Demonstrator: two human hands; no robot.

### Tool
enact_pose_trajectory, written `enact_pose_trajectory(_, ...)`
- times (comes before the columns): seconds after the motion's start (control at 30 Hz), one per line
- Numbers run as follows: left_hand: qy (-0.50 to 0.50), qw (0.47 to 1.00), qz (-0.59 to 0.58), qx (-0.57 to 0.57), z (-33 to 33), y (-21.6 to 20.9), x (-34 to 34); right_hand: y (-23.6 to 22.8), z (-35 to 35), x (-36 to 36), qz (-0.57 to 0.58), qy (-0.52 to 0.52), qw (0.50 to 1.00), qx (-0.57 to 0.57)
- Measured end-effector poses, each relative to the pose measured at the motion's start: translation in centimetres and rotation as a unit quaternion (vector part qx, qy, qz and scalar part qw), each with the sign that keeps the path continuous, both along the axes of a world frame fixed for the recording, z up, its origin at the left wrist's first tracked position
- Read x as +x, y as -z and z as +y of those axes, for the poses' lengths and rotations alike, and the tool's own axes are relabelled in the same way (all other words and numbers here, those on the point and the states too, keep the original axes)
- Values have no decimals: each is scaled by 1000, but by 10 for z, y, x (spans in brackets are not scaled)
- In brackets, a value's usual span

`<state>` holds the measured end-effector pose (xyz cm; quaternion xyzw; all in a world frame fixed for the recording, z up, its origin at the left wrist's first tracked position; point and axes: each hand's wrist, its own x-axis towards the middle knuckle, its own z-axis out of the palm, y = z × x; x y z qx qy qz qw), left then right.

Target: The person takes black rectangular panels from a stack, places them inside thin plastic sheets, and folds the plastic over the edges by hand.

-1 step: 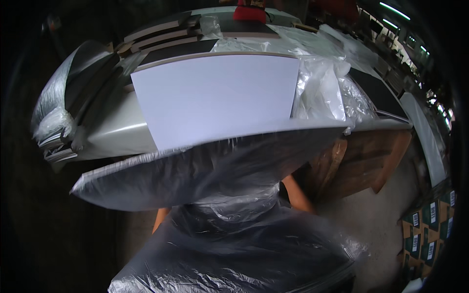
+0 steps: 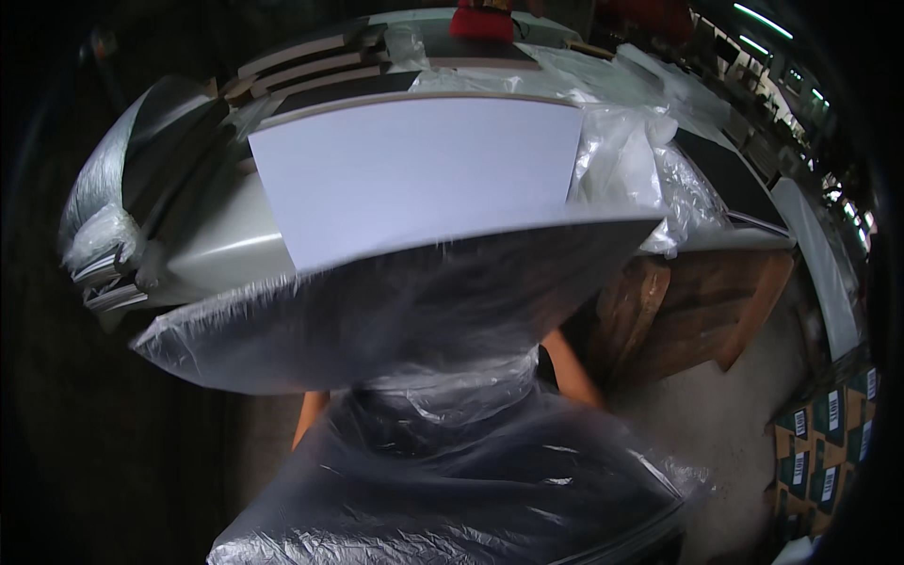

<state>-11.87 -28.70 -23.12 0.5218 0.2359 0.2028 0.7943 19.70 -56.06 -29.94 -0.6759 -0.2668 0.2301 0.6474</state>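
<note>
A wide dark board in clear plastic film is held up in front of me, tilted, its far edge overlapping a white panel on the table. Gathered beneath it, loose clear film spreads over something dark close to my body. My left forearm shows only as a sliver under the board's near side. More of my right forearm is visible, running up behind the board. Both hands are hidden by the board and film, so their fingers and grip cannot be seen.
Dark-topped boards lie stacked at the back left. Crumpled clear plastic covers the table's right side. A brown wooden piece stands below the table edge. Green-and-tan patterned cartons sit at the lower right. Film-wrapped sheets hang at the left.
The film-covered board has shifted slightly up and away from me, covering a little more of the white panel's near part. The loose film under it has stretched and moved slightly.
</note>
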Motion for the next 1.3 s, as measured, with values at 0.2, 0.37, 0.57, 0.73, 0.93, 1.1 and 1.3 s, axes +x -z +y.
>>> enact_pose_trajectory(0.2,-71,997,-26,-33,10,3,6,9,-9,-5,30,41,999,12)
enact_pose_trajectory(0.37,-182,968,-114,-127,33,23,42,24,-4,1,48,92,994,-23)
enact_pose_trajectory(0.57,-261,946,-158,-110,44,27,47,20,-11,9,109,149,982,28)
enact_pose_trajectory(0.73,-50,965,119,226,14,-3,-10,-23,-39,-23,-41,35,994,94)
enact_pose_trajectory(0.93,49,966,215,133,-2,9,-40,-31,-85,-17,-351,-77,867,-344)
enact_pose_trajectory(1.1,265,876,177,361,-6,2,-38,-128,-162,5,-342,33,855,-387)
enact_pose_trajectory(1.3,354,705,197,583,21,22,-14,-285,-172,10,-473,367,801,-28)
